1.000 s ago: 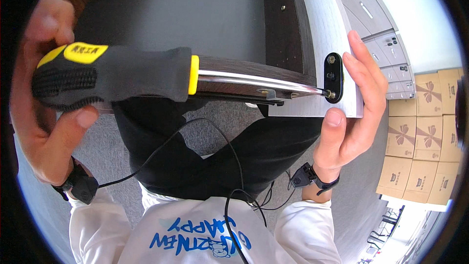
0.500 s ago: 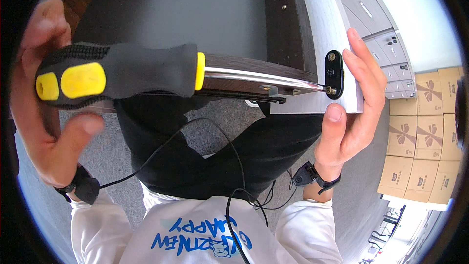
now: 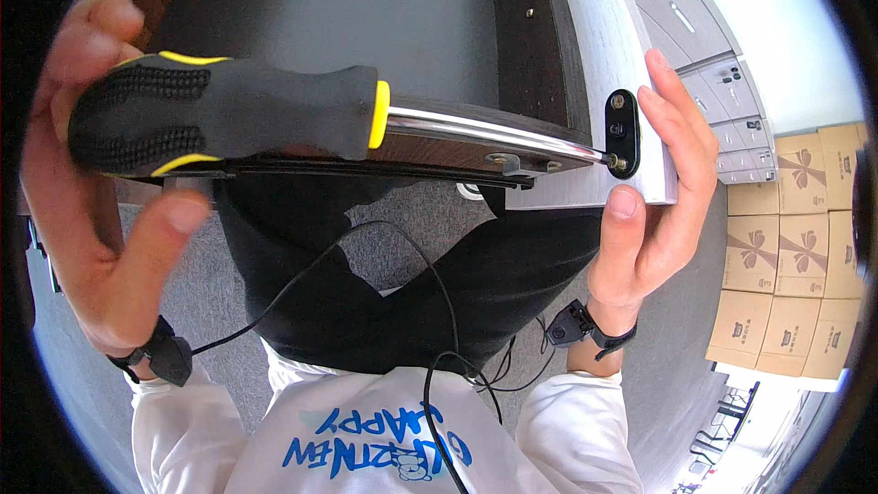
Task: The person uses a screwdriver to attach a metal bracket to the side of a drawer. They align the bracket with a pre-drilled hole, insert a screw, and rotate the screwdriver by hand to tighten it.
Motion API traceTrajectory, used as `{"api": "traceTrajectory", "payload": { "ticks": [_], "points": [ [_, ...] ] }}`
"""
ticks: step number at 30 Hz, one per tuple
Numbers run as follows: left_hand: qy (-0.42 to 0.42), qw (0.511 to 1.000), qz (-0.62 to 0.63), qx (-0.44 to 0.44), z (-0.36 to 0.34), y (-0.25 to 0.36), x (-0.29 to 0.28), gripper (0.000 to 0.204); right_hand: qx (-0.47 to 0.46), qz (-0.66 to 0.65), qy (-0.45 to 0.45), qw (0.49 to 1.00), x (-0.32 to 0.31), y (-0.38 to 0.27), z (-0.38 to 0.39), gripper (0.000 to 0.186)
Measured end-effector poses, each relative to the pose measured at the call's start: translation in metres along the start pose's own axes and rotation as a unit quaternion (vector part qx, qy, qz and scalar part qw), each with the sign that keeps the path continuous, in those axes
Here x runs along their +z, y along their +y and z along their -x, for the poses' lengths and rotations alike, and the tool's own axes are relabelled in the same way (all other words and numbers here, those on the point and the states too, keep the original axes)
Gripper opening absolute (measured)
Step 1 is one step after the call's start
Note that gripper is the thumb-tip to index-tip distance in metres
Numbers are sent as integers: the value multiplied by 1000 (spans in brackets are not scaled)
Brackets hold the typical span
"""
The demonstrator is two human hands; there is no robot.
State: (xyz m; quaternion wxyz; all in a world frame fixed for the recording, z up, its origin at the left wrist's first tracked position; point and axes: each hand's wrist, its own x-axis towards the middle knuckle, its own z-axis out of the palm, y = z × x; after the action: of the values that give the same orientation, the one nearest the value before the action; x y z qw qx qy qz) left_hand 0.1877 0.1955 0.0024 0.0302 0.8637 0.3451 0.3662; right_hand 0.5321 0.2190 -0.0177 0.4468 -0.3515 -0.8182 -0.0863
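Observation:
My left hand (image 3: 128, 229) has its fingers curled behind a black-and-yellow screwdriver handle (image 3: 229, 114), thumb lifted below it. The metal shaft (image 3: 485, 133) runs rightward to the lower screw (image 3: 619, 162) on an oblong black bracket (image 3: 618, 128), which lies on a pale wood-grain board (image 3: 594, 46). My right hand (image 3: 658, 220) grips that board's right edge, thumb just below the bracket and fingers along the far side. The board adjoins a dark wooden frame (image 3: 540, 55) around a grey panel (image 3: 347, 18). A small metal fitting (image 3: 512, 165) sits behind the shaft.
My legs (image 3: 412, 284) are beneath the piece, over grey carpet (image 3: 201, 265). A black cable runs from the device on my left wrist (image 3: 170, 357) across my lap. Pale drawer cabinets (image 3: 695, 27) stand at upper right, stacked cardboard boxes (image 3: 768, 256) at the right.
The screwdriver handle has turned about its axis and risen slightly. My left thumb and fingers have shifted up, the thumb away from the handle. My right hand and the board moved slightly upward in view.

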Motion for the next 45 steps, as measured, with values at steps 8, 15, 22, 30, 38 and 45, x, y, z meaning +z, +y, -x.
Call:
{"api": "traceTrajectory", "payload": {
  "ticks": [8,15,22,30,38,45],
  "points": [
    [120,975,-73,-175,15,9,25,58,-8,9,-7,1000,1,0,3,46],
    [61,996,-57,-21,9,-2,4,71,-3,2,-3,1000,-1,-1,-1,45],
    [37,984,-38,-172,22,-3,5,58,-11,-7,0,1000,3,-1,1,44],
    [54,988,-118,-88,14,6,14,54,-7,-6,7,1000,3,0,0,43],
    [-10,981,-85,-171,6,9,8,65,-17,-11,8,1000,4,1,1,44],
    [48,989,90,-110,2,-3,7,52,-12,-5,6,1000,4,2,2,45]
  ]
}}
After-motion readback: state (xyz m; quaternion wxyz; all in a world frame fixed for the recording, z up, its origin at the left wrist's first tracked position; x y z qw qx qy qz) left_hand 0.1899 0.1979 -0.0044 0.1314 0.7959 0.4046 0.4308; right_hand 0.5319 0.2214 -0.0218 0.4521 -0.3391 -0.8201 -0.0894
